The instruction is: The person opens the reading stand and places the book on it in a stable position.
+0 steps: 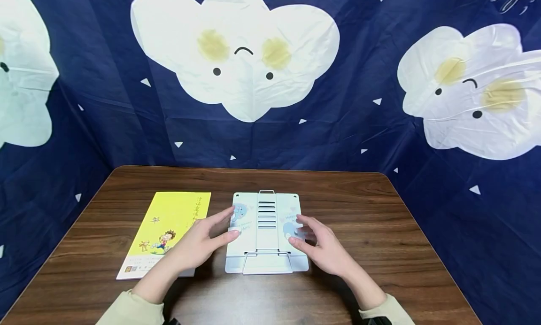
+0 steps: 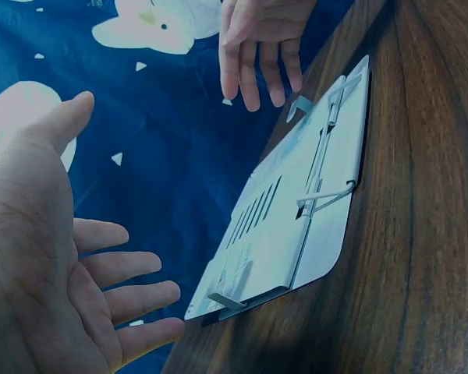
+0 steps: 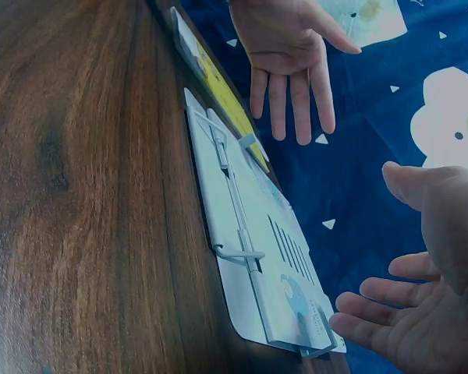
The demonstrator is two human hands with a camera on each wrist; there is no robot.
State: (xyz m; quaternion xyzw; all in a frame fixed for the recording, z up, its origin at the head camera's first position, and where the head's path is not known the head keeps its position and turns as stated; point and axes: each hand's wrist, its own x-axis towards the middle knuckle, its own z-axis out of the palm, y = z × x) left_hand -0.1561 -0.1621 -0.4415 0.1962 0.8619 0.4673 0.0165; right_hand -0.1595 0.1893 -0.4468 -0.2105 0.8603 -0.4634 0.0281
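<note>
A pale blue-white folding book stand (image 1: 267, 238) lies flat on the wooden table, with slots down its middle and a wire bracket along its near edge. Small cartoon prints decorate both of its sides. My left hand (image 1: 196, 245) hovers at the stand's left side, fingers spread and holding nothing. On the opposite side is my right hand (image 1: 324, 247), its palm turned inward and its fingers loosely extended. Both wrist views show the palms empty and facing each other across the stand (image 2: 296, 206). Small clips (image 3: 320, 347) stick up at the stand's two sides.
A yellow book (image 1: 162, 217) with a cartoon child on its cover lies left of the stand, partly behind my left forearm. Dark brown tabletop (image 1: 372, 221) surrounds them. A navy curtain (image 1: 127, 123) with white clouds hangs behind the table's far edge and at both sides.
</note>
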